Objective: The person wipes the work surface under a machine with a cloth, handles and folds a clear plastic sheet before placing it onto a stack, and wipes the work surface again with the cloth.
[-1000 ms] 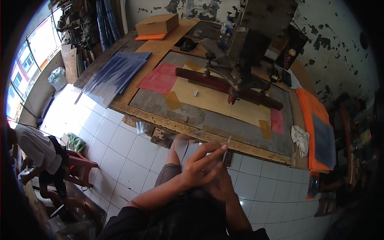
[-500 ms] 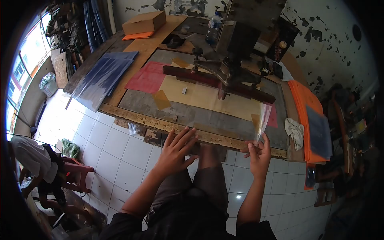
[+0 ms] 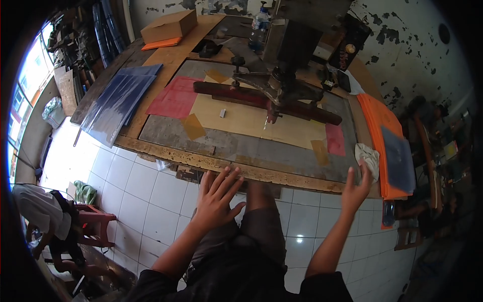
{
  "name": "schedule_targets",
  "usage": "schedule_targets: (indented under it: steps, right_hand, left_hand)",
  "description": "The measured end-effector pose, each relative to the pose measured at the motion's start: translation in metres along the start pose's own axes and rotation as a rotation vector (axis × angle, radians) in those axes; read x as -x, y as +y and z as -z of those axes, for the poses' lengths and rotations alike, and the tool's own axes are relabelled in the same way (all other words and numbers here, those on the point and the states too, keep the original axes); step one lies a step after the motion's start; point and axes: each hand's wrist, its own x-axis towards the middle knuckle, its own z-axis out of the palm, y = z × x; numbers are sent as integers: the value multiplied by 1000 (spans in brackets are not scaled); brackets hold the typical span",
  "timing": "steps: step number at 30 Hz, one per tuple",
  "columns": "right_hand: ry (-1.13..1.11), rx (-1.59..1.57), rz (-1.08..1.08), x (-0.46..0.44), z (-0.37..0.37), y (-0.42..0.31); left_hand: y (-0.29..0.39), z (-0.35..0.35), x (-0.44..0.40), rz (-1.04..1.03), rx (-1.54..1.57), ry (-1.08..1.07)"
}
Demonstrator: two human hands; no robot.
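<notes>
My left hand [image 3: 217, 199] is spread at the front wooden edge of the workbench [image 3: 236, 170], holding nothing. My right hand [image 3: 357, 189] is raised beside the white cloth [image 3: 368, 160] at the bench's right corner, fingers apart and nothing visible in them. Ahead, a dark metal press [image 3: 276, 85] has a red-brown bar [image 3: 226, 95] over a yellow sheet [image 3: 241, 123]. That sheet is taped down on the grey plate [image 3: 166, 132], with pink pieces [image 3: 171, 98] at its ends and a small whitish piece [image 3: 222, 113] on top.
Blue transparent sheets [image 3: 118, 100] overhang the bench's left side. A cardboard box [image 3: 168, 26] and a bottle [image 3: 259, 27] stand at the back. Orange sheets [image 3: 375, 126] hang over the right edge. Another person [image 3: 43, 206] is at lower left near a red stool [image 3: 95, 221].
My hands have parted from being together. My right hand has moved right toward the cloth and no longer touches the clear film; my left hand has settled at the bench edge. The view has shifted.
</notes>
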Motion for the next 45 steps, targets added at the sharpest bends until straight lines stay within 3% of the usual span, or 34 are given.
schedule_targets:
  steps: [5, 8, 14, 17, 19, 21, 23, 27, 30, 33, 35, 38, 42, 43, 45]
  right_hand:
    - [-165, 451, 61, -75, 0, 98]
    - [-398, 303, -34, -84, -15, 129]
    - [-399, 198, -108, -96, -11, 148]
    - [-314, -26, -175, -92, -2, 78]
    - [-260, -299, -56, -62, -8, -17]
    - [-311, -326, 394, -29, -22, -94]
    - [-595, -179, 619, -2, -28, -137]
    - [-487, -128, 504, -18, -62, -98]
    - [-376, 123, 203, -44, -78, -56]
    - [-423, 9, 268, -31, -92, -76]
    - [-551, -277, 552, -9, -82, -136]
    - [-656, -350, 697, -11, -87, -156]
    - [-496, -36, 414, -13, -120, -147]
    - [-509, 11, 443, -5, -117, -160]
    - [-615, -195, 620, -2, -106, -174]
  left_hand:
    - [26, 6, 4, -11, 17, -36]
    - [38, -2, -3, -44, 56, -55]
    - [43, -18, -25, -161, 26, -115]
    - [47, -25, -25, -187, 47, -134]
    - [53, -28, -26, -203, 30, -158]
    - [60, -34, -26, -198, 22, -173]
    - [64, -41, -24, -179, 22, -175]
    - [62, -36, -25, -176, -10, -174]
    - [62, -34, -25, -171, 20, -187]
    - [61, -33, -28, -175, 27, -197]
    - [62, -33, -27, -177, 0, -208]
    - [60, -37, -23, -185, -17, -193]
    - [61, -29, -26, -206, -5, -187]
    - [61, -32, -25, -200, 0, -187]
    - [60, -36, -25, -200, 13, -178]
